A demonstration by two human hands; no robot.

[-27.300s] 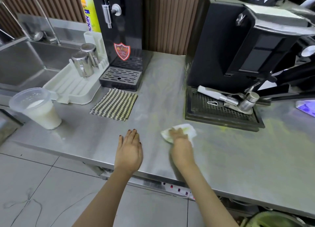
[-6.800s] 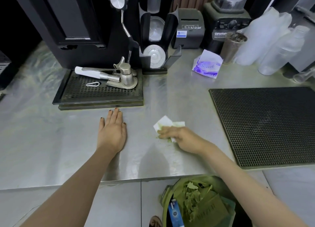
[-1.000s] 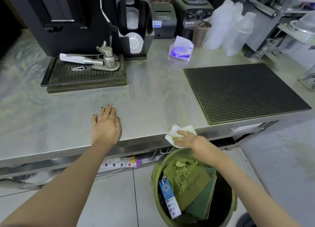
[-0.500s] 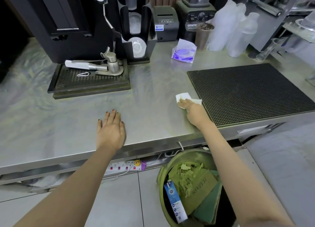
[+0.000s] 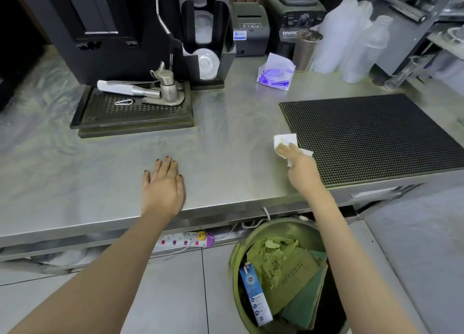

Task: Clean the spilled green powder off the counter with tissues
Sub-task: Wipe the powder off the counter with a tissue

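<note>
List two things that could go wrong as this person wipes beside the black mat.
1. The tissue under the right hand lies at the black mat edge, so powder could be pushed into the mat's textured surface.
2. A green tinge seems to line the front of the drip tray; wiping only on the right side may miss it.

Left grip [image 5: 162,183] lying flat, palm down, fingers straight and together on the grey steel table [image 5: 226,163], bare left forearm reaching in from lower left, bare right arm stretching forward, right grip [image 5: 297,165] pressing straight fingers [image 5: 285,149] onto a crumpled white tissue [image 5: 285,139]
</note>
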